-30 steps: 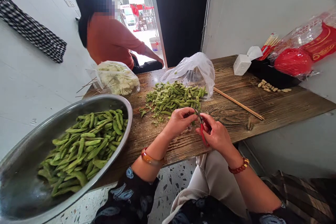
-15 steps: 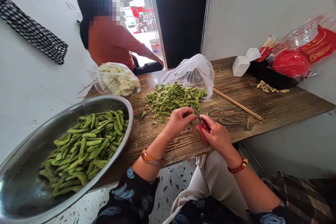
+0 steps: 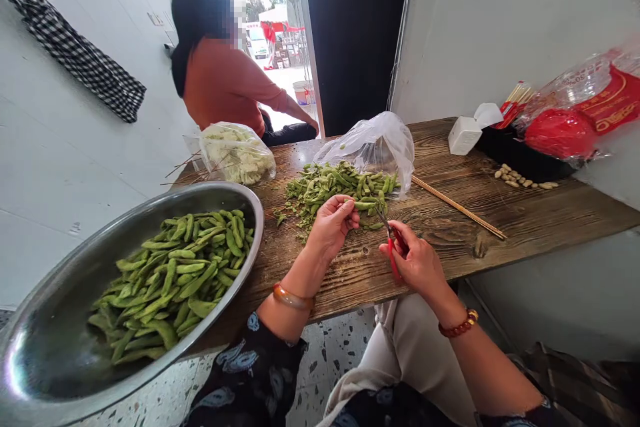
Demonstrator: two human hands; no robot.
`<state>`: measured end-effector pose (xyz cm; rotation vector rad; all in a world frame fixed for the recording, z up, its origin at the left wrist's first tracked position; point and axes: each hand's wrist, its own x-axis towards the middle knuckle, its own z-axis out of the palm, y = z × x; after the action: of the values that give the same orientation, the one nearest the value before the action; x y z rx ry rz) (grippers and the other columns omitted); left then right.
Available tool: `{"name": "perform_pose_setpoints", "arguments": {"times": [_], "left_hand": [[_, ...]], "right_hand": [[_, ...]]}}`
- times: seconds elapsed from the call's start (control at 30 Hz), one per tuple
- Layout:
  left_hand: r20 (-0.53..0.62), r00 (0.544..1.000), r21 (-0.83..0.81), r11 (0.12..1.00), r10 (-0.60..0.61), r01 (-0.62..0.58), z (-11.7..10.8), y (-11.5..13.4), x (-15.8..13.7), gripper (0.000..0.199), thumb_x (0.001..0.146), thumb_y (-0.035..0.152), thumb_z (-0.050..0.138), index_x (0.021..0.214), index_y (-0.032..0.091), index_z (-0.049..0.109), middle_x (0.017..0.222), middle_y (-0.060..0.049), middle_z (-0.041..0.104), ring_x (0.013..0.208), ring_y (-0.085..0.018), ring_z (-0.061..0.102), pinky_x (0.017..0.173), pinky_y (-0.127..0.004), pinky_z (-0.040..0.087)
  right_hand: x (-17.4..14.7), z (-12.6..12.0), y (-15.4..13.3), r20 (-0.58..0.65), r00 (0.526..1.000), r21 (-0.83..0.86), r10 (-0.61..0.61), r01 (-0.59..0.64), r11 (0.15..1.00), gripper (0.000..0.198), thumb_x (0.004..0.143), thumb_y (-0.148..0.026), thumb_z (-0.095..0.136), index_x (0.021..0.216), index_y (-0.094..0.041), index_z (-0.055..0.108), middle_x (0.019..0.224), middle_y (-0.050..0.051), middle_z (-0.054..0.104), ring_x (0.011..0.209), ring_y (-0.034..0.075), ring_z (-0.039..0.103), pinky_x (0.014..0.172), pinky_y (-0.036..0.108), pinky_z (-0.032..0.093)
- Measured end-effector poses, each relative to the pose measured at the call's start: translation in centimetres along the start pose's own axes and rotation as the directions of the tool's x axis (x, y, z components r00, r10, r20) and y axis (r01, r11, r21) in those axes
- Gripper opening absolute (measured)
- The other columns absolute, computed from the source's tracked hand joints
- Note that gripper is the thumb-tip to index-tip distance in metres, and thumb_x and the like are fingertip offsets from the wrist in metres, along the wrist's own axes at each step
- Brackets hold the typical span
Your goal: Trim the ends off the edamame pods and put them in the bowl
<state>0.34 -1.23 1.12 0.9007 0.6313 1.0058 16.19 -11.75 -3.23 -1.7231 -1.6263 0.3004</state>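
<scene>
Between the fingertips of my left hand (image 3: 334,225) is a green edamame pod (image 3: 366,205), held level with its free end toward the right. My right hand (image 3: 417,257) grips red-handled scissors (image 3: 393,255), their blades slightly apart and reaching up to the pod's free end. Just beyond both hands lies a heap of edamame pods (image 3: 330,185) with small trimmings around it, spilling from a clear plastic bag (image 3: 383,140). To the left, a large metal basin (image 3: 60,280) holds many more pods (image 3: 170,273).
A bag of pale cauliflower-like pieces (image 3: 240,157) stands behind the basin. Thin wooden sticks (image 3: 460,207) lie on the wooden table (image 3: 540,227) at right. Peanuts (image 3: 520,177), a white box (image 3: 464,135) and red packaging (image 3: 560,133) are farther right. A person (image 3: 225,80) sits beyond the table.
My hands have moved slightly apart, and the pod now shows clearly between left fingers and blades. The scissors' blades look more open. The whole view has shifted a little.
</scene>
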Motion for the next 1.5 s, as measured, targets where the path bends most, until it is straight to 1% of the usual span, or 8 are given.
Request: {"name": "perform_pose_setpoints", "arguments": {"times": [0.27,0.6,0.9,1.17,1.27,1.4,1.47,1.5], "left_hand": [[0.091,0.995,0.103,0.994,-0.029,0.02,0.6,-0.8,-0.4,0.034,0.065,0.033,0.079,0.082,0.013,0.057,0.056,0.003,0.059,0.047,-0.007,0.054,0.047,-0.019,0.044],[0.128,0.988,0.117,0.99,-0.09,0.075,0.7,-1.5,-0.4,0.035,0.063,0.035,0.079,0.076,0.012,0.056,0.063,0.002,0.06,0.048,-0.006,0.054,0.045,-0.018,0.044],[0.079,0.996,0.146,0.989,-0.038,0.026,0.6,-1.2,-0.2,0.034,0.065,0.035,0.078,0.079,0.013,0.056,0.061,0.003,0.058,0.044,-0.005,0.049,0.042,-0.018,0.04],[-0.127,0.989,0.008,0.997,0.074,-0.073,-1.1,1.5,0.4,0.026,0.075,0.033,0.066,0.083,0.019,0.045,0.074,0.001,0.063,0.068,-0.013,0.065,0.068,-0.029,0.054],[-0.132,0.989,0.004,0.998,0.062,-0.062,-1.7,2.0,0.6,0.022,0.076,0.031,0.061,0.081,0.018,0.045,0.071,0.002,0.059,0.062,-0.011,0.062,0.065,-0.03,0.053],[-0.084,0.993,0.262,0.963,0.08,-0.055,-1.9,0.9,1.1,0.017,0.076,0.031,0.062,0.081,0.018,0.053,0.058,0.006,0.044,0.045,-0.006,0.04,0.048,-0.02,0.039],[-0.029,0.987,0.576,0.81,0.161,-0.115,-1.9,0.0,1.3,0.013,0.076,0.029,0.062,0.078,0.016,0.06,0.059,0.004,0.046,0.048,-0.007,0.04,0.052,-0.022,0.037],[0.016,0.979,0.73,0.667,0.202,-0.15,-1.8,-0.4,1.3,0.011,0.076,0.027,0.062,0.076,0.016,0.063,0.062,0.002,0.05,0.053,-0.009,0.044,0.056,-0.023,0.038]], "right_hand": [[0.0,0.0,0.2,-0.004,1.0,0.002,0.01,-0.01,1.0,0.045,0.087,-0.048,0.05,0.124,-0.021,0.054,0.069,-0.001,0.063,0.06,0.015,0.059,0.06,0.026,0.043],[-0.4,0.4,1.2,-0.021,1.0,0.003,-0.004,0.004,1.0,0.049,0.092,-0.049,0.041,0.128,-0.017,0.049,0.084,0.007,0.072,0.072,0.021,0.066,0.067,0.03,0.046],[-0.3,0.3,0.9,-0.007,1.0,-0.072,0.005,-0.006,0.997,0.051,0.092,-0.052,0.042,0.128,-0.017,0.051,0.086,0.008,0.073,0.078,0.024,0.069,0.065,0.029,0.047],[-0.4,0.4,1.2,-0.05,0.998,-0.014,0.034,-0.035,0.999,0.046,0.091,-0.047,0.046,0.127,-0.019,0.053,0.086,0.006,0.073,0.071,0.02,0.068,0.061,0.028,0.047],[-0.4,0.4,1.1,-0.038,0.998,-0.001,0.049,-0.049,0.999,0.046,0.091,-0.047,0.045,0.126,-0.019,0.053,0.084,0.006,0.074,0.072,0.021,0.068,0.062,0.028,0.047],[-0.5,0.2,0.9,-0.034,0.997,-0.002,0.064,-0.064,0.998,0.047,0.091,-0.048,0.045,0.126,-0.018,0.053,0.086,0.006,0.074,0.074,0.021,0.068,0.063,0.029,0.047],[-0.5,0.2,0.9,-0.032,0.998,-0.007,0.062,-0.063,0.998,0.047,0.091,-0.049,0.046,0.126,-0.019,0.053,0.088,0.006,0.074,0.075,0.021,0.069,0.064,0.029,0.047],[-0.5,0.3,0.9,-0.028,0.998,-0.012,0.058,-0.058,0.998,0.048,0.091,-0.05,0.046,0.127,-0.019,0.053,0.089,0.006,0.074,0.076,0.022,0.069,0.064,0.029,0.047]]}}
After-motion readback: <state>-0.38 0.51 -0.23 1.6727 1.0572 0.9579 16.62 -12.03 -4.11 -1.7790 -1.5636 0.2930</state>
